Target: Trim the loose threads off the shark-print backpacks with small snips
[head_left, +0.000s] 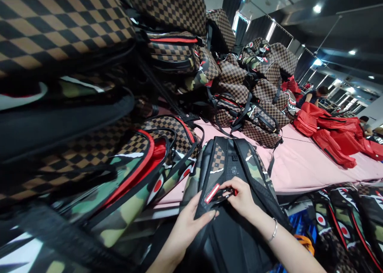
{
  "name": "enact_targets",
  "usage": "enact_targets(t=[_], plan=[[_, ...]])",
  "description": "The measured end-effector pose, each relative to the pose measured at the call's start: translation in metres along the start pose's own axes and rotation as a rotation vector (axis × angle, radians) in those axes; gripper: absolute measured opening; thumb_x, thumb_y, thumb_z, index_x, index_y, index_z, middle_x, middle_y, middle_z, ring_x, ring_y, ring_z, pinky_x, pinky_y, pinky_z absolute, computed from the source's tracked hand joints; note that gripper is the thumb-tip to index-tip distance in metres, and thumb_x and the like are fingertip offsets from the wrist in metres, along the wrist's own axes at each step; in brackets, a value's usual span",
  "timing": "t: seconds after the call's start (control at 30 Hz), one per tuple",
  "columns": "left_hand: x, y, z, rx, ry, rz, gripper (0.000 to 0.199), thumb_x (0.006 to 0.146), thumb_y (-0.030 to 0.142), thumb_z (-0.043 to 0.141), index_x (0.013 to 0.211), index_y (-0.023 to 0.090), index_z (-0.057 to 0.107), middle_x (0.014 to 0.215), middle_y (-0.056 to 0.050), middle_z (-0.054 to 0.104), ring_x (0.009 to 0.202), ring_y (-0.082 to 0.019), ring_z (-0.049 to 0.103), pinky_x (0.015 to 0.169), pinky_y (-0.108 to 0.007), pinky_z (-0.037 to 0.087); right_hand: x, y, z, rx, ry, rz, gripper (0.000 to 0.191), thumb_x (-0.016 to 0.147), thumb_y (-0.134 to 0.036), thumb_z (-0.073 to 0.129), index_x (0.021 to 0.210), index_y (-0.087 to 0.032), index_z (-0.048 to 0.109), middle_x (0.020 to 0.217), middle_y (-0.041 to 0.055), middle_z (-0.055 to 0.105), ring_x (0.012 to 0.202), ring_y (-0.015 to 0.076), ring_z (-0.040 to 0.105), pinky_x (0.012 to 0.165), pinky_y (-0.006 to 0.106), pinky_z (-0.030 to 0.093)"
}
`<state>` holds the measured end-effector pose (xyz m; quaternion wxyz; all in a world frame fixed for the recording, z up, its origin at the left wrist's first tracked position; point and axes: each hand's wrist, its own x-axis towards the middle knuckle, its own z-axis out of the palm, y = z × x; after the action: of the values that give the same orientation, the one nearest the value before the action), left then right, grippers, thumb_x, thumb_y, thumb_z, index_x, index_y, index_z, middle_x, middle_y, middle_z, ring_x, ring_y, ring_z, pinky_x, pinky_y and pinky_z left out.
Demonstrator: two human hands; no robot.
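Observation:
A backpack (236, 233) lies in front of me with its black padded back and shoulder straps facing up. Its sides carry camouflage and brown check print. My left hand (190, 223) grips the left shoulder strap (206, 177), thumb on one side and fingers on the other, beside a red and white label (212, 194). Close to that label, my right hand (241, 197) is closed on a small black scissor-like tool (224, 193). A bit of red shows by its fingers. The tool's tip is at the strap; whether it touches is unclear.
Checked and camouflage backpacks (170, 53) are heaped high on the left and along the pink-covered table (287, 165). Red bags (335, 129) lie farther right. More shark-face backpacks (338, 217) stand below the table edge. Other people (312, 97) are in the background.

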<state>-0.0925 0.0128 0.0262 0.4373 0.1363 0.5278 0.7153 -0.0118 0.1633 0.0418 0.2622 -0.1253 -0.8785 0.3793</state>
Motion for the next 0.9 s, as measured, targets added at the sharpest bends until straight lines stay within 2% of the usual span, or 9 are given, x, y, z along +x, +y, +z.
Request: enact_targets(t=[0.13,0.23,0.4,0.47,0.5,0.6,0.67,0.8,0.9], plan=[[-0.002,0.009,0.007,0.083,0.046,0.067,0.062,0.055,0.030,0.076,0.112,0.018,0.055,0.115,-0.008,0.061,0.104,-0.027,0.057,0.089,-0.035,0.047,-0.001,-0.004,-0.003,-0.077,-0.021,-0.076,0.010,0.075,-0.020,0.059,0.083,-0.020,0.066,0.068,0.0011,0.059,0.062,0.0135,0.052,0.058,0.024,0.041],[-0.001,0.009,0.012,0.146,0.065,0.133,0.059,0.051,0.027,0.078,0.106,0.017,0.058,0.111,-0.008,0.063,0.109,-0.027,0.054,0.097,-0.036,0.039,-0.001,-0.007,-0.006,-0.115,-0.146,-0.183,0.010,0.077,-0.023,0.060,0.086,-0.021,0.064,0.071,0.0013,0.061,0.065,0.0140,0.053,0.064,0.025,0.042],[-0.002,0.003,0.017,0.149,0.057,0.160,0.059,0.052,0.027,0.077,0.107,0.017,0.057,0.112,-0.008,0.063,0.112,-0.028,0.052,0.097,-0.037,0.039,-0.007,-0.008,-0.008,-0.266,-0.255,-0.260,0.015,0.074,-0.011,0.048,0.080,-0.020,0.058,0.073,0.0022,0.056,0.072,0.0162,0.051,0.068,0.026,0.042],[-0.004,0.003,0.017,0.142,0.044,0.148,0.061,0.053,0.028,0.077,0.109,0.016,0.056,0.111,-0.009,0.063,0.111,-0.027,0.053,0.095,-0.036,0.041,-0.009,-0.002,-0.008,-0.300,-0.196,-0.241,0.021,0.069,-0.007,0.043,0.082,-0.020,0.055,0.076,0.0032,0.055,0.074,0.0172,0.050,0.069,0.028,0.041],[-0.005,0.002,0.016,0.141,0.034,0.129,0.062,0.054,0.029,0.077,0.111,0.016,0.055,0.110,-0.009,0.064,0.109,-0.027,0.054,0.093,-0.036,0.042,-0.009,0.003,-0.009,-0.292,-0.114,-0.196,0.022,0.068,-0.007,0.042,0.082,-0.019,0.053,0.077,0.0035,0.054,0.075,0.0173,0.050,0.070,0.028,0.041],[-0.005,-0.001,0.013,0.120,0.027,0.063,0.070,0.056,0.035,0.076,0.118,0.017,0.050,0.104,-0.009,0.066,0.098,-0.027,0.061,0.084,-0.037,0.048,-0.004,0.022,-0.015,-0.180,0.222,0.086,0.014,0.075,-0.013,0.038,0.079,-0.018,0.050,0.073,0.0019,0.051,0.069,0.0161,0.047,0.066,0.028,0.040],[-0.003,-0.005,0.011,0.105,0.039,0.050,0.074,0.054,0.037,0.077,0.120,0.017,0.049,0.102,-0.008,0.067,0.091,-0.027,0.063,0.081,-0.037,0.050,0.001,0.034,-0.022,-0.078,0.295,0.261,0.013,0.080,-0.022,0.038,0.075,-0.018,0.050,0.068,-0.0002,0.049,0.065,0.0148,0.046,0.064,0.027,0.039],[0.005,-0.013,0.006,0.106,0.015,0.042,0.076,0.052,0.037,0.078,0.120,0.018,0.049,0.101,-0.008,0.067,0.090,-0.027,0.063,0.082,-0.038,0.049,-0.005,0.042,-0.038,0.009,0.099,0.360,0.026,0.077,-0.032,0.050,0.057,-0.017,0.054,0.053,-0.0034,0.049,0.053,0.0115,0.044,0.056,0.023,0.037],[0.006,-0.013,0.006,0.105,0.006,0.027,0.075,0.053,0.038,0.078,0.119,0.017,0.049,0.103,-0.008,0.066,0.093,-0.028,0.063,0.084,-0.039,0.049,-0.020,0.034,-0.047,0.122,-0.284,0.357,0.031,0.070,-0.038,0.061,0.050,-0.015,0.061,0.045,-0.0030,0.053,0.046,0.0101,0.047,0.053,0.022,0.038]])
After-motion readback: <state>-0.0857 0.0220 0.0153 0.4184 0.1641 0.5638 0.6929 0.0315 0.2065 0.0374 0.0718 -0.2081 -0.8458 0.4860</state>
